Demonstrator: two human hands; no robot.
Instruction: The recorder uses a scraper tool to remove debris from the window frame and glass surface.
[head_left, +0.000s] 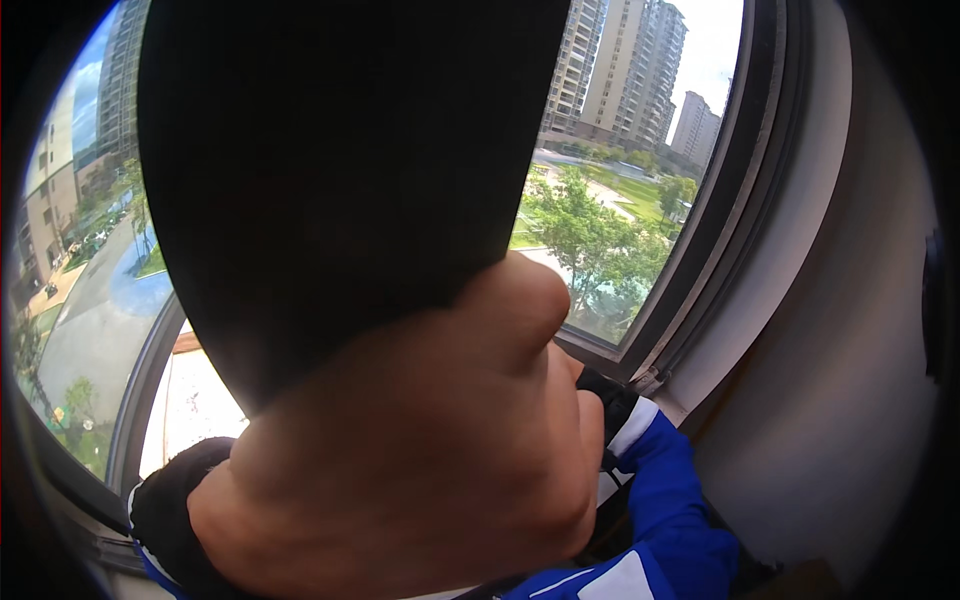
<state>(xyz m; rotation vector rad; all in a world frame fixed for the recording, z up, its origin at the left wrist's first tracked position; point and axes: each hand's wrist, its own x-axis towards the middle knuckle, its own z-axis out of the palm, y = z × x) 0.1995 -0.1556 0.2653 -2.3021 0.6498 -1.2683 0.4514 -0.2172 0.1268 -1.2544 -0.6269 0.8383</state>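
Note:
My left hand fills the lower middle of the head view, blurred and very close to the camera. Its fingers are curled against the lower end of a large flat black object, which blocks the upper middle. A black cuff wraps the left wrist. Behind the curled fingers, my right hand is mostly hidden; only a small part shows beside its black cuff and the blue sleeve with white bands. What the right hand holds cannot be seen.
A dark window frame stands at the right, with another window frame at the left. Trees and tall buildings show through the glass. A pale wall lies to the right. A white surface is partly visible at the lower left.

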